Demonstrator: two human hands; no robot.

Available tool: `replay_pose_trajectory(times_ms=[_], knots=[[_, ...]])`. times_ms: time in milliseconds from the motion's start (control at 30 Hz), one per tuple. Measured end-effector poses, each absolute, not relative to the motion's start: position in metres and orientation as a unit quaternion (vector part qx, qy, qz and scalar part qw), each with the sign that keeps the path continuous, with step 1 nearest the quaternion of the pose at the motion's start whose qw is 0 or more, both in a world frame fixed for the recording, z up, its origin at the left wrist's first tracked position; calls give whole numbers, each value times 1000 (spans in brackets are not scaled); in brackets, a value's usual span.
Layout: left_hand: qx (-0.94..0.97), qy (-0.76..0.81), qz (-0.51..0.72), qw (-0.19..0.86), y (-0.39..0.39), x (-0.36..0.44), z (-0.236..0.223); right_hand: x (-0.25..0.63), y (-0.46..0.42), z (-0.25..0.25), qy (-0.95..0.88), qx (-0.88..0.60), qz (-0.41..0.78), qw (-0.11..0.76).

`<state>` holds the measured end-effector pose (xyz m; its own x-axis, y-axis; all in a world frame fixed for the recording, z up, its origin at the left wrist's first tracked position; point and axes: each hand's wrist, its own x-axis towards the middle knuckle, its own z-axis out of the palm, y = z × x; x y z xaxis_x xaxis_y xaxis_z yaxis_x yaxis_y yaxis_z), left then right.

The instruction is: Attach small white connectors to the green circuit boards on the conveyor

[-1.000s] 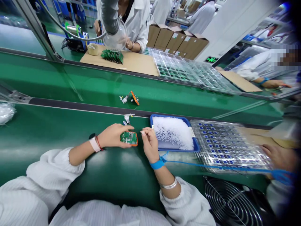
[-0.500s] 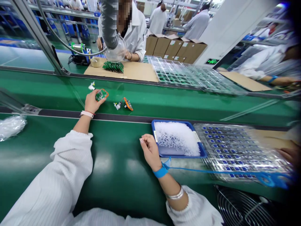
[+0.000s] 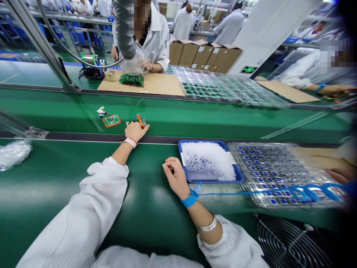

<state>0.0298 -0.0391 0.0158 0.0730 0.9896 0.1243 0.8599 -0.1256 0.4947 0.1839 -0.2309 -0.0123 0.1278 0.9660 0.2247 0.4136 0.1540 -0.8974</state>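
At one board (image 3: 141, 120), left fingers (image 3: 145, 129) parted.

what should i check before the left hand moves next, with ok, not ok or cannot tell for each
1. Left hand at the nearer orange-edged board: ok
2. That board fully visible: not ok, partly hidden
3. Firm grip on it: cannot tell
4. Other orange-edged board clear of the hand: ok
5. Blue strap around right wrist: ok
6. Right hand empty: cannot tell, curled
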Motion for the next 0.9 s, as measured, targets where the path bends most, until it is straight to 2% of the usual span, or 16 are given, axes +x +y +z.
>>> replay_pose_trajectory(times_ms=[200, 367, 500, 600, 767, 833, 900], knots=[[657, 622, 313, 288, -23, 8, 9, 183, -232, -2, -602, -567, 294, 479], [627, 564, 332, 422, -48, 15, 14, 215, -236, 38, -704, -476, 340, 403], [573, 476, 309, 591, -86, 22, 17, 279, -243, 50, -695, -562, 232, 384], [567, 447, 247, 646, -113, 20, 17, 327, -254, 37, -621, -685, 126, 359], [646, 419, 131, 624, -143, 10, 17, 356, -265, 11, -635, -720, 130, 247], [715, 424, 117, 544, -151, 5, 16, 354, -265, 7, -647, -716, 132, 227], [793, 431, 147, 404, -158, 0, 16, 352, -264, 5, -649, -720, 125, 214]])
